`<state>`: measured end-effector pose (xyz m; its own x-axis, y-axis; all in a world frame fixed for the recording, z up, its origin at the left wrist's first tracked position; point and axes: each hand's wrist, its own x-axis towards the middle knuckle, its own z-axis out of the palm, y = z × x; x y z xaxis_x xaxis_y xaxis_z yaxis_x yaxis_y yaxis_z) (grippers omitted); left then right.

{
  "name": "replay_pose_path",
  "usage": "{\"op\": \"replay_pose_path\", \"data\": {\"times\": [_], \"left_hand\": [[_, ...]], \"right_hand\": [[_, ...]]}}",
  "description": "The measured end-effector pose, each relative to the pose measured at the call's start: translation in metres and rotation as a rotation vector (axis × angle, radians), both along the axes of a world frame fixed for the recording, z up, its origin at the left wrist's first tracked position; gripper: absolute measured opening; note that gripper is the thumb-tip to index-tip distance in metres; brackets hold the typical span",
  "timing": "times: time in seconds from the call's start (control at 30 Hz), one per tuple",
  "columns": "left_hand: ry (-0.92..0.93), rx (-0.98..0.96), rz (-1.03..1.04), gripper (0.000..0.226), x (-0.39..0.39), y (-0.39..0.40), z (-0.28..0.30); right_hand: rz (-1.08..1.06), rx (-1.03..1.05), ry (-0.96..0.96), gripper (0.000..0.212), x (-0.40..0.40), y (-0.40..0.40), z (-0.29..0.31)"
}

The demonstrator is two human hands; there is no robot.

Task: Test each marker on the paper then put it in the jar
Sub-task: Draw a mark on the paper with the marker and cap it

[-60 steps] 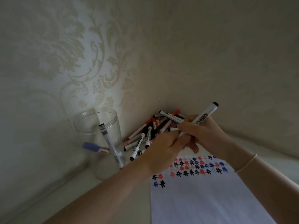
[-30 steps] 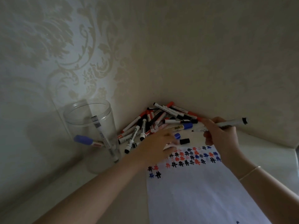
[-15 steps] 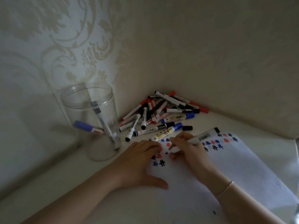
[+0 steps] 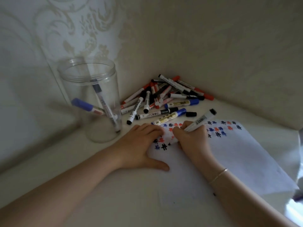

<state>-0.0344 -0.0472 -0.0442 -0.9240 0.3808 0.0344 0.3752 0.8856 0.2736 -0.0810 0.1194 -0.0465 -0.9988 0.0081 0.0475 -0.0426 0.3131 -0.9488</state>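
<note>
Both hands barely moved since 0.5s ago: R hand fingers curled round marker; L hand flat, fingers spread on paper.

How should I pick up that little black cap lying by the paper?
Pinch the black cap across its short round sides, coming straight down from above. It lies flat on its side, apart from the blue-capped marker beside it, so there is probably room for fingertips on both sides.
</note>
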Motion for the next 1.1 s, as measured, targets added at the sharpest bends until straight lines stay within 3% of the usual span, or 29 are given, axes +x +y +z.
{"op": "replay_pose_path", "data": {"times": [0.17, 0.33, 0.57, 0.77, 1.1], "left_hand": [[0.004, -0.011, -0.001, 0.1, 0.0013, -0.0005, 0.0027], [0.005, -0.008, -0.004, 0.097, 0.0015, -0.0005, 0.003], [0.004, -0.008, -0.005, 0.098, 0.0011, 0.0, 0.004], [0.008, -0.014, -0.004, 0.099, 0.0011, 0.0006, 0.0034], [-0.001, -0.009, 0.0, 0.101, 0.0013, 0.0005, 0.0029]], "right_hand": [[-0.015, 0.019, 0.038, 0.033, -0.0013, -0.0018, -0.0026], [0.024, -0.003, 0.04, 0.016, -0.0012, 0.0008, -0.0014], [-0.014, 0.025, 0.091, 0.029, -0.0024, -0.0015, -0.0029], [0.024, -0.029, 0.05, 0.013, -0.0014, -0.0001, -0.0011], [0.004, -0.019, 0.031, 0.021, -0.0024, 0.0009, -0.0007]]}}
